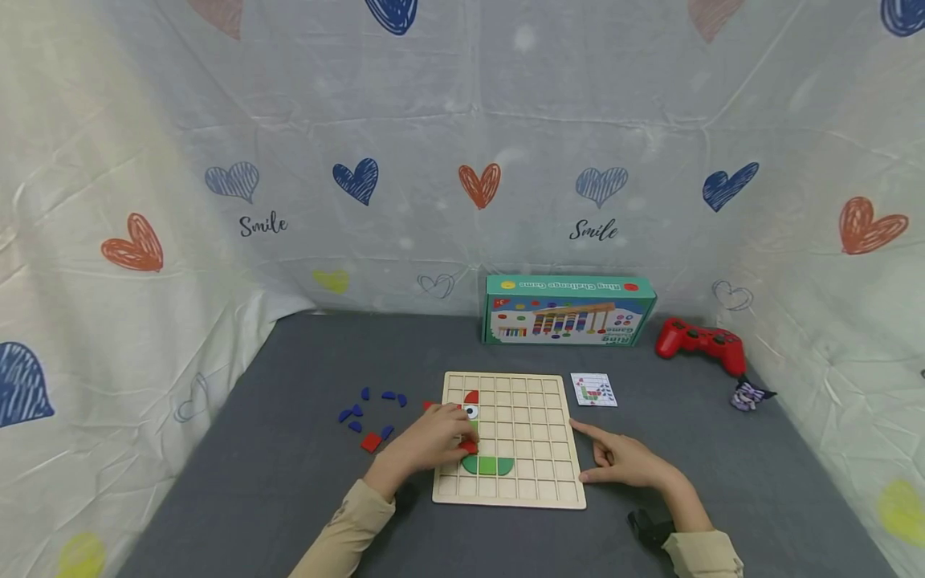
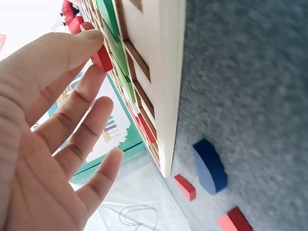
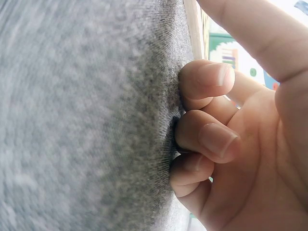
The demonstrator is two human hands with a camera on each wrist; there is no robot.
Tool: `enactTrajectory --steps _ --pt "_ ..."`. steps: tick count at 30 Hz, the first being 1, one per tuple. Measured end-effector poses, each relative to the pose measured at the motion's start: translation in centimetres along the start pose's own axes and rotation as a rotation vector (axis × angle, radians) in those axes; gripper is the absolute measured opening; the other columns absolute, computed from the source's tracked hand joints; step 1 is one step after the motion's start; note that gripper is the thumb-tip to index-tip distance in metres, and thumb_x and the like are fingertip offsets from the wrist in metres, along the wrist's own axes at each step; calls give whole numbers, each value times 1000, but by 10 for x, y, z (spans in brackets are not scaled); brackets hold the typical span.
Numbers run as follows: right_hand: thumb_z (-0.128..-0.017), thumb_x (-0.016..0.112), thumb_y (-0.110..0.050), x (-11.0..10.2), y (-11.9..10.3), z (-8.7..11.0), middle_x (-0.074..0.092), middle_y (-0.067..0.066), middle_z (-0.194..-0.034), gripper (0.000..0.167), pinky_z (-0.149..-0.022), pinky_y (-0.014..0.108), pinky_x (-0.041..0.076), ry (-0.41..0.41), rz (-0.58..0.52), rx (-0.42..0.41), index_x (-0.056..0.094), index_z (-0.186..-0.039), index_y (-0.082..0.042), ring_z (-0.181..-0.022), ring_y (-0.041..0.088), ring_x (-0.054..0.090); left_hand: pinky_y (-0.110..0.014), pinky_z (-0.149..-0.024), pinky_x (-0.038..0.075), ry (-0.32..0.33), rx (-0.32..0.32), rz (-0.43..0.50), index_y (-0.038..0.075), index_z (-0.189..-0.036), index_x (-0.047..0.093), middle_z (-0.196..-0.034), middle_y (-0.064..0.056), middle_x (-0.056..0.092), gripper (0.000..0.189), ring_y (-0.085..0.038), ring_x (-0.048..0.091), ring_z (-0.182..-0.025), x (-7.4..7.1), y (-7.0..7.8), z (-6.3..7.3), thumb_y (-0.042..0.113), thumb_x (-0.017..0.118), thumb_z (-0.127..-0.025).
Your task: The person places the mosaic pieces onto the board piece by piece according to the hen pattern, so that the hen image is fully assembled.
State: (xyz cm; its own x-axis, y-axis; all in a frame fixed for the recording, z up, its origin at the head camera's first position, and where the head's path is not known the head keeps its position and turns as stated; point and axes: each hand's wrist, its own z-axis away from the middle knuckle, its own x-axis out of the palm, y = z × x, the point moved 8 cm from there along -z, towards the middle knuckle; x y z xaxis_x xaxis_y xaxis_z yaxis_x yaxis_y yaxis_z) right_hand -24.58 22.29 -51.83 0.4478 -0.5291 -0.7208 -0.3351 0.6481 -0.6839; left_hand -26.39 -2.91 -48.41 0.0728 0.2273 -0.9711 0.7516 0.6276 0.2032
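My left hand: my left hand [image 1: 436,437] is over the left side of the board. My thumb and pointing finger pinch a red block [image 2: 102,60]; the other fingers are spread apart.
Red block: it is above the board, near the green row. I can't tell if it touches the wood.
My right hand: my right hand [image 1: 627,460] is at the board's right edge. My pointing finger is straight, and its tip and my thumb tip touch that edge, well apart. My other fingers are curled.
Board: the wooden board [image 1: 535,429] lies flat on the worktop [image 1: 289,482].
Green row: green pieces [image 1: 487,466] sit together near the board's front edge, left of its middle.
Eye: the eye piece [image 1: 470,412] is near the back left corner, just in front of a red piece [image 1: 472,396].
Blue bits: blue pieces [image 1: 355,426] lie left of the board, near a red square [image 1: 371,442].
Card: a little card [image 1: 594,390] is just beside the board's back right corner.
Box: a green box [image 1: 568,311] stands at the worktop's back edge.
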Motion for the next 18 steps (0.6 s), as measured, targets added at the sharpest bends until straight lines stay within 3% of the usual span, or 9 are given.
enactTrajectory --steps 12,18 --pt "-78 72 -38 0 -1 0 45 -7 -65 82 -49 18 30 -8 -10 14 33 -144 -8 -51 0 36 -41 -97 39 -43 44 -4 25 -97 71 -96 12 63 15 -13 53 -101 7 10 -12 22 69 -83" --pt "-79 72 -36 0 -3 1 44 -8 -65 81 -49 18 30 -5 -5 3 33 -144 -8 -51 0 35 -39 -96 39 -70 36 -1 26 -104 71 -100 12 64 20 -11 52 -103 9 12 -15 21 69 -84"
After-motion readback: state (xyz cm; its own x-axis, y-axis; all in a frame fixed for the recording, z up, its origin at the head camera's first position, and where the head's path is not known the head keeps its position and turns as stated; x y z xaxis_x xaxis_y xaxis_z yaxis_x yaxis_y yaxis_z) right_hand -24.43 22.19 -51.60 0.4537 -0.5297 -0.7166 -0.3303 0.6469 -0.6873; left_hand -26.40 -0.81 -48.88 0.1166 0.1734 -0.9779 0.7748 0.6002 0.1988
